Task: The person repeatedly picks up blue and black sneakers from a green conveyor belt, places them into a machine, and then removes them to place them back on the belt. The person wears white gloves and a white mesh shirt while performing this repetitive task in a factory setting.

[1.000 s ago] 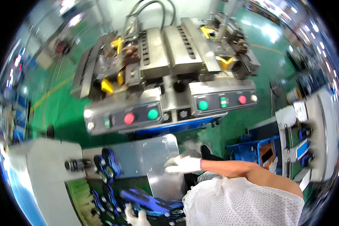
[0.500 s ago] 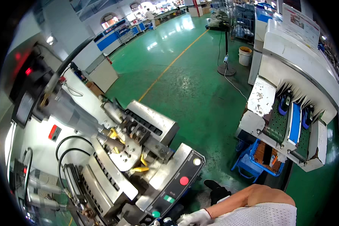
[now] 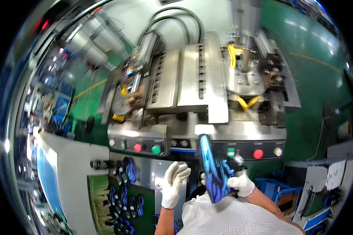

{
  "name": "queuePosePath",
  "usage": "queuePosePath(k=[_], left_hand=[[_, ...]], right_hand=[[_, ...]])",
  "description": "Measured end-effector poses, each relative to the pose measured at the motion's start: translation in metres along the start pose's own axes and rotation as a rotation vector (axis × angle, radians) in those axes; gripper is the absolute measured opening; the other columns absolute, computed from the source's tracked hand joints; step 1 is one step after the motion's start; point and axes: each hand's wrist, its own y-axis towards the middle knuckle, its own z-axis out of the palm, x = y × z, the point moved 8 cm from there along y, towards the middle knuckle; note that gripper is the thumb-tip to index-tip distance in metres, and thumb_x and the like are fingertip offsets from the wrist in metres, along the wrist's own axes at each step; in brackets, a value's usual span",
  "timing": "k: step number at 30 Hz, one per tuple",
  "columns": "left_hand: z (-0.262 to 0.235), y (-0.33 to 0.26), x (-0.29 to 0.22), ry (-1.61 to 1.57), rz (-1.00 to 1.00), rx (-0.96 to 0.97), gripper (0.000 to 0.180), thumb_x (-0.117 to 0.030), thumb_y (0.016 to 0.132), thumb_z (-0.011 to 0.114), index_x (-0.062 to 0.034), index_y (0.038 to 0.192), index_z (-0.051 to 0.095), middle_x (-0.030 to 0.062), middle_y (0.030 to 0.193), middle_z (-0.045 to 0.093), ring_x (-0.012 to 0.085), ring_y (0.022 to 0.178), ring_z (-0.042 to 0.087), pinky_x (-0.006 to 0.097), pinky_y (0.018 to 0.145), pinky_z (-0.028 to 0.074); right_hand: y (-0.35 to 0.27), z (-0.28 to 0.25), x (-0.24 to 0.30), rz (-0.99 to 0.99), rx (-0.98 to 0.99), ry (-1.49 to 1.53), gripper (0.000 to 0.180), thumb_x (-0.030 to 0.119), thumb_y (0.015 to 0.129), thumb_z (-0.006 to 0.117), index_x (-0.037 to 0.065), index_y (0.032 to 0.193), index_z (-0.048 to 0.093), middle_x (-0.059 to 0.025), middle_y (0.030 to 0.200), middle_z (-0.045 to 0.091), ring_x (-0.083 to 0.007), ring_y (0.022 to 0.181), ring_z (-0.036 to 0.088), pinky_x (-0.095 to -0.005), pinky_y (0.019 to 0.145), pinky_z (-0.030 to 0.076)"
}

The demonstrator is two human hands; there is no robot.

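Note a blue shoe (image 3: 213,168) to the near side of the steel machine (image 3: 188,78), slightly right of its centre. Stands close to on end, with one tip pointing toward the machine (toe or heel, cannot tell) and with its pale-blue sole edge turned left. Overlaps the left end of the machine's right button panel (image 3: 259,147) in view.

Appears light; likely firm and springy along the sole, softer in the upper, hardly fragile. Judged low in slip risk against a fabric glove. Best taken around the middle, with support under the sole, rather than by any loose part of the upper.

Held from the right by the gloved right hand (image 3: 242,184), pinched at the dark upper side with curled fingers. Cannot tell finger placement behind the shoe. Extends mainly to the left of this grip and past it toward the machine.

Observe the gloved left hand (image 3: 175,180) before the machine, left of its centre: apart from the shoe, loosely extended, holding nothing. Note other shoes (image 3: 128,170) farther left along the machine's near side.
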Motion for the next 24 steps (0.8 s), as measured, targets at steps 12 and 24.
queuePosePath(k=[12,24], left_hand=[[-0.187,0.016,-0.105,0.748,0.499,-0.267,0.044,0.004,0.091,0.069,-0.0008,0.134,0.063,0.0170,0.141,0.062,0.0308,0.125,0.064,0.040,0.107,0.052],[-0.179,0.361,-0.137,1.295,0.672,-0.092,0.050,-0.018,0.098,0.062,-0.0040,0.145,0.053,0.0228,0.146,0.056,0.0393,0.135,0.053,0.044,0.115,0.041]], right_hand=[[0.070,0.071,-0.046,-0.156,-0.315,-0.188,0.079,0.026,0.085,0.078,-0.012,0.146,0.044,-0.0326,0.134,0.061,-0.0455,0.118,0.067,-0.0531,0.099,0.059],[0.101,-0.013,-0.019,-0.079,-0.577,-0.300,0.046,0.007,0.089,0.068,-0.004,0.132,0.056,-0.0131,0.114,0.070,-0.0217,0.095,0.071,-0.0371,0.081,0.061]])
